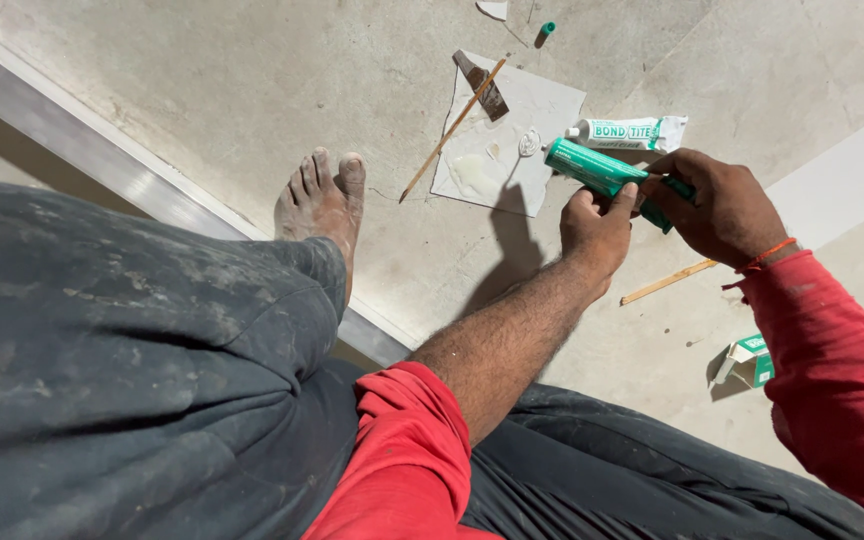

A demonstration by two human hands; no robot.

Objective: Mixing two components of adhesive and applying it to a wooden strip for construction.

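A dusty grey stone floor (202, 90) carries everything. On it lies a white square tile piece (532, 120) smeared with pale paste, a thin wooden stick (452, 128) and a brown scraper blade (482, 85) resting across it. Just beside the tile lies a white tube (622, 132). A second stick (667, 282), a small green-and-white carton (747, 362), a green cap (546, 30) and an aluminium strip (102, 160) lie apart; a bare foot (322, 200) stands near the strip.

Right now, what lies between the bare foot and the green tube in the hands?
In the head view, a thin wooden stick and a pale tile piece with glue blobs lie between the foot and the green tube.
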